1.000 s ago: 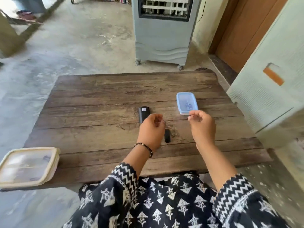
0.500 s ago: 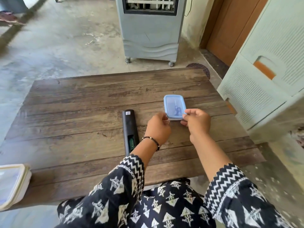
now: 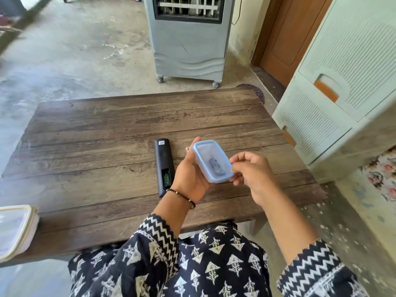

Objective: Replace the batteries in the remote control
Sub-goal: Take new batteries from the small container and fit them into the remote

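Observation:
A black remote control (image 3: 164, 163) lies face down on the wooden table (image 3: 96, 146), its battery compartment open and showing a green board. My left hand (image 3: 190, 174) holds a small blue lidded box (image 3: 212, 160) lifted above the table, tilted. Something dark shows through the translucent lid, too blurred to name. My right hand (image 3: 250, 174) pinches the box's near right corner with curled fingers. The remote's battery cover is not visible.
A larger clear container with a cream rim (image 3: 15, 228) sits at the table's front left edge. A grey air cooler (image 3: 188, 39) stands beyond the table. A pale green drawer cabinet (image 3: 334, 103) stands close to the right.
Both hands reached the blue box and lifted it off the table toward me. The remote has stayed where it lay.

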A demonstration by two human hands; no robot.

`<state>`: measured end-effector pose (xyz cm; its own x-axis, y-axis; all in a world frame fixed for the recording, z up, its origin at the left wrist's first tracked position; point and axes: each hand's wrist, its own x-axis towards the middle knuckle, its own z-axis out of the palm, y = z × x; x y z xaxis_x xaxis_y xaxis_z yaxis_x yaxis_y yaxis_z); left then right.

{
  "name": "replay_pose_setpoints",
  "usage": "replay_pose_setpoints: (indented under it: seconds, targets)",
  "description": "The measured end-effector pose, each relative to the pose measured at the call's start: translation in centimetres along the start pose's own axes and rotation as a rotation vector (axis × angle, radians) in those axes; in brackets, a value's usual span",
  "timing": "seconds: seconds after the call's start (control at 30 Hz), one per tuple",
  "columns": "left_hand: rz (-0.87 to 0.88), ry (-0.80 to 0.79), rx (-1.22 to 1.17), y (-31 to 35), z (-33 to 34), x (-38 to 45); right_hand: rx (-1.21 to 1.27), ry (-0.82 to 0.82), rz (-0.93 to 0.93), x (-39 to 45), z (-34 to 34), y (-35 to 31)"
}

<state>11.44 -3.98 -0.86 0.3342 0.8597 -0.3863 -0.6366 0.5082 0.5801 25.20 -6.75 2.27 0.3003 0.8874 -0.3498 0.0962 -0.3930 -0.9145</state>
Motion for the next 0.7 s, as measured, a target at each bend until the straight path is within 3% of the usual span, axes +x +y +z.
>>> replay_pose_setpoints:
  seconds: [0.07,0.17,0.27,0.53,0.7]
  targets:
    - [-0.035,-0.002,-0.013,0.0,-0.2,0.0,-0.165,-0.004,-0.089,-0.3,0.2,-0.1]
    - [-0.068,-0.008,-0.005,-0.1,-0.2,0.0,-0.515,0.149,-0.385,-0.6,0.8,-0.7]
    - [-0.059,-0.054,-0.034,-0.5,0.2,0.0,-0.569,0.172,-0.588,-1.1,2.8,-1.7]
    - [0.030,0.038,-0.091,-2.2,-0.3,0.8,-0.785,0.260,-0.484,-1.1,5.9,-3.4]
    - [0.064,0.026,-0.069,-3.0,-0.2,0.8,-0.915,0.254,-0.536,-1.5,6.7,-4.3]
